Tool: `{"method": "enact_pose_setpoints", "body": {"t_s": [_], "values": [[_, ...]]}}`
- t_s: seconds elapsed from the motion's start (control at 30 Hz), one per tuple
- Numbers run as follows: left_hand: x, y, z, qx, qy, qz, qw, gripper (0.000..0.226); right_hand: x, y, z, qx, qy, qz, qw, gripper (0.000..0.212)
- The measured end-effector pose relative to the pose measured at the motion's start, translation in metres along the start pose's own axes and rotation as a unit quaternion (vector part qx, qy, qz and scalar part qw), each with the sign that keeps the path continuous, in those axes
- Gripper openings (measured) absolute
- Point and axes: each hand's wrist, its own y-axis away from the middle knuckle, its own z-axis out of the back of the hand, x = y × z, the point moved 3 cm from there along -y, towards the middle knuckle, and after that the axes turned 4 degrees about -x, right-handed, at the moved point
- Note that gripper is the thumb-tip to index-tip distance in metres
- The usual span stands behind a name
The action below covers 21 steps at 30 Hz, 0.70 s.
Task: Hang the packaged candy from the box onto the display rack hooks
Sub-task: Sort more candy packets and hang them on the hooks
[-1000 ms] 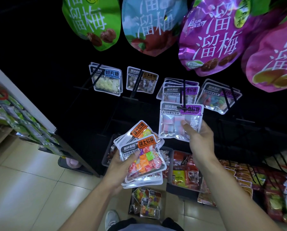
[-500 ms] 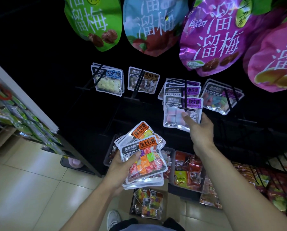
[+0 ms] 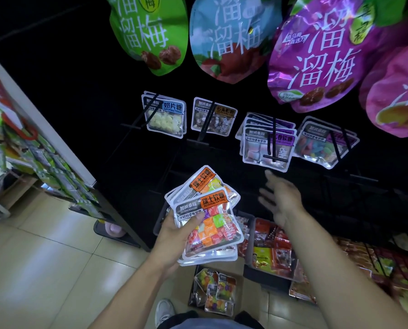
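At frame centre, the left hand (image 3: 174, 236) grips a fanned stack of orange-labelled clear candy packets (image 3: 210, 217), while the empty right hand (image 3: 281, 200), fingers spread, hovers below purple-labelled packets (image 3: 267, 148) on a black hook (image 3: 274, 138).

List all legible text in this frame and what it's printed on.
"溜溜梅": green bag, blue bag, purple bag.
"瑞士软糖", "RUISHIRUANTANG", "加减乘除": top pack of the stack gripped by the left hand.
"奶片糖", "NAIPIANTANG": hanging milk-tablet pack.
"石头形": brown-label pack, rest hidden by the hook.
"香软糖": purple-label pack, first character hidden.
Small print lines, the far-right pack and the floor box packs: unreadable.
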Motion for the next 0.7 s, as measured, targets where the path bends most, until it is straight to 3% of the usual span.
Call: {"method": "enact_pose_setpoints", "body": {"t_s": [0.07, 0.17, 0.3, 0.6, 0.7], "values": [[0.000, -0.002, 0.001, 0.000, -0.014, -0.013, 1.000, 0.041, -0.015, 0.028, -0.005, 0.062, 0.042, 0.004, 0.997, 0.048], [-0.001, -0.004, 0.000, 0.019, -0.031, -0.025, 0.999, 0.038, -0.022, 0.066, -0.015, 0.135, 0.123, 0.089, 0.979, 0.063], [0.000, -0.005, -0.008, 0.031, -0.033, -0.029, 0.999, 0.049, -0.017, 0.088, -0.022, 0.182, 0.186, 0.129, 0.957, 0.060], [0.004, -0.018, -0.013, -0.004, -0.031, -0.036, 0.999, 0.064, -0.022, 0.092, -0.019, 0.157, 0.211, 0.148, 0.953, 0.071], [0.004, -0.023, -0.012, -0.017, -0.069, -0.020, 0.997, 0.100, -0.026, 0.087, -0.014, 0.120, 0.173, 0.133, 0.968, 0.058]]}}
